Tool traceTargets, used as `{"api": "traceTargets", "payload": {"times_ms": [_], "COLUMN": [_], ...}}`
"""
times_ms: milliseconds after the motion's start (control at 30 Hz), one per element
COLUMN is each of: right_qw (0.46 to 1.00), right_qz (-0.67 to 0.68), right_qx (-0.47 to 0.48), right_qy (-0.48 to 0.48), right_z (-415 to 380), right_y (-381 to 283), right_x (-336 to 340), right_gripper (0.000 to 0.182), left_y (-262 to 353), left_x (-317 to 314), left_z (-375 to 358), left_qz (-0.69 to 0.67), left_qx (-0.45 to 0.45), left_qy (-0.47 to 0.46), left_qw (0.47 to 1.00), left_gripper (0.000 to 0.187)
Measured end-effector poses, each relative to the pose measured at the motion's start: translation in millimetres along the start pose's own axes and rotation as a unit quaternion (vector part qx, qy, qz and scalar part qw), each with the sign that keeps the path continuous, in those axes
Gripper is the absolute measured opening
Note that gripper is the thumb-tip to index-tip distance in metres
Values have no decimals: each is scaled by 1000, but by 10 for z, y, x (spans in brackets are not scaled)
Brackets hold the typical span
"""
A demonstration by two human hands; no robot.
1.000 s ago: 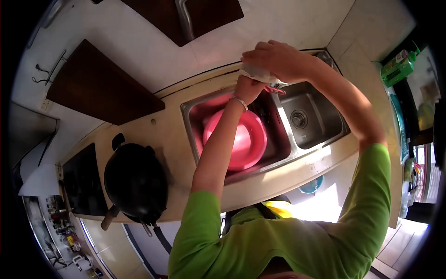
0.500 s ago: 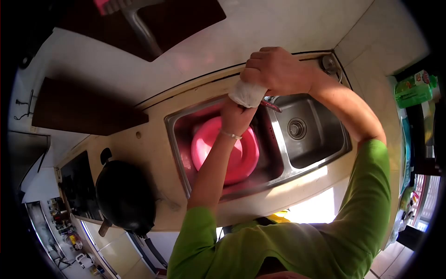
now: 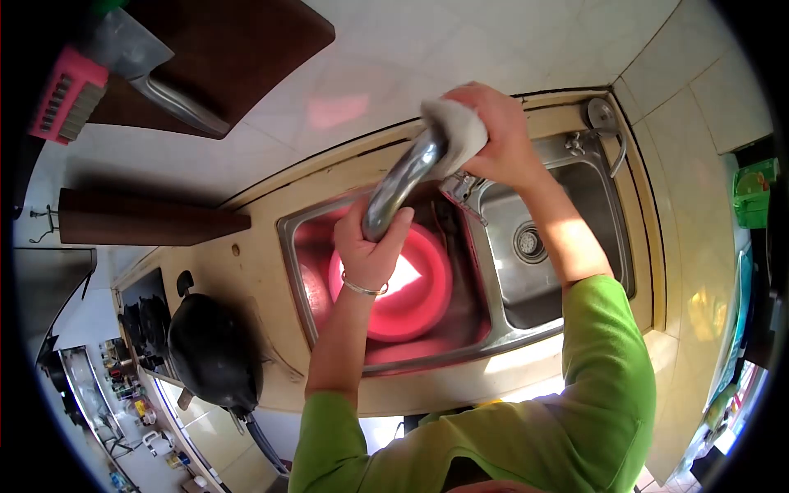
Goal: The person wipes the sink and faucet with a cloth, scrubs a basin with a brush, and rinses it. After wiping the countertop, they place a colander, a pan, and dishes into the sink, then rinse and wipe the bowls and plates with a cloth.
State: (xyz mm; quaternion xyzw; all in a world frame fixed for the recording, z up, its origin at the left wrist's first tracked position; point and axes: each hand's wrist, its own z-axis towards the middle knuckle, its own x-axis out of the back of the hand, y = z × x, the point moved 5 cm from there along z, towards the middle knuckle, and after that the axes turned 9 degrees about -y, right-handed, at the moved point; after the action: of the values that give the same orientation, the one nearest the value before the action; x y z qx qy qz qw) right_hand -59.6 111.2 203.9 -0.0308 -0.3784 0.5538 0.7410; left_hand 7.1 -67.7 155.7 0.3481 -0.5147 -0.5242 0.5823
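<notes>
A chrome faucet spout (image 3: 400, 191) curves above the double sink. Its lower end is gripped by my left hand (image 3: 368, 253), over the edge of a pink basin (image 3: 417, 316). Higher up, my right hand (image 3: 503, 135) holds a white cloth (image 3: 462, 135) wrapped against the spout's upper part; the fingertips behind the cloth are hidden. The basin stands in the left sink bowl (image 3: 475, 316), and a bright patch of sunlight falls inside it.
The right sink bowl (image 3: 534, 283) has a drain strainer (image 3: 528, 242). A black wok (image 3: 212, 349) sits left on the counter (image 3: 267, 316). On the wall are a cleaver (image 3: 177, 100), a pink brush-like tool (image 3: 72, 94) and a dark wooden board (image 3: 271, 49).
My left hand has moved down and left, away from the cloth, onto the spout's end. The chrome spout now shows between both hands. The camera view has shifted slightly.
</notes>
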Motion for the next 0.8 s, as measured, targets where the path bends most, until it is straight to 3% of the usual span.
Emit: {"api": "traceTargets", "payload": {"times_ms": [33, 67, 133, 200, 267, 333, 400, 467, 500, 533, 600, 667, 700, 800], "right_qw": [995, 995, 965, 964, 960, 972, 975, 903, 954, 945, 896, 901, 898, 893], "right_qz": [49, 48, 158, 158, 153, 158, 162, 222, 161, 137, 212, 211, 269, 331], "right_qx": [-83, -79, -200, -209, -229, -164, -140, -357, -241, -285, -388, -375, -346, -289], "right_qy": [35, 36, 57, 47, 43, 58, 54, -90, -72, -87, -32, 58, 33, -95], "right_z": [-146, -340, -688, -852, -913, -773, -786, -944, -953, -957, -1176, -1277, -1314, -1137], "right_y": [202, 285, 570, 760, 711, 589, 496, 649, 711, 601, 581, 343, 110, -704], "right_x": [-34, -156, -376, -495, -522, -387, -336, -463, -398, -256, -41, 185, 166, -252], "right_gripper": [37, 37, 34, 32, 30, 29, 28, 31, 33, 33, 36, 35, 34, 28], "left_y": [1, -11, -76, -99, -101, -25, -33, -20, 63, 207, 30, 13, -45, -133], "left_x": [12, 40, 51, 62, 77, 28, 28, -3, -6, 27, 11, 64, 98, 230], "left_z": [-18, -45, -16, -29, -35, -12, -24, -19, -4, -17, -138, -389, -545, -1161], "left_qz": [1, -3, -15, -21, 27, 34, 2, 19, 48, 160, 40, 252, 312, 419], "left_qx": [-2, 10, 26, 25, -31, -36, 38, -1, -25, -40, 23, -67, -13, 105], "left_qy": [0, 14, 51, 48, 7, 22, 72, 60, 73, 84, 59, 58, 8, 11], "left_qw": [1000, 1000, 998, 998, 999, 999, 997, 998, 996, 983, 997, 964, 950, 902], "left_gripper": [18, 16, 16, 17, 19, 18, 21, 22, 26, 36, 46, 50, 51, 46]}}
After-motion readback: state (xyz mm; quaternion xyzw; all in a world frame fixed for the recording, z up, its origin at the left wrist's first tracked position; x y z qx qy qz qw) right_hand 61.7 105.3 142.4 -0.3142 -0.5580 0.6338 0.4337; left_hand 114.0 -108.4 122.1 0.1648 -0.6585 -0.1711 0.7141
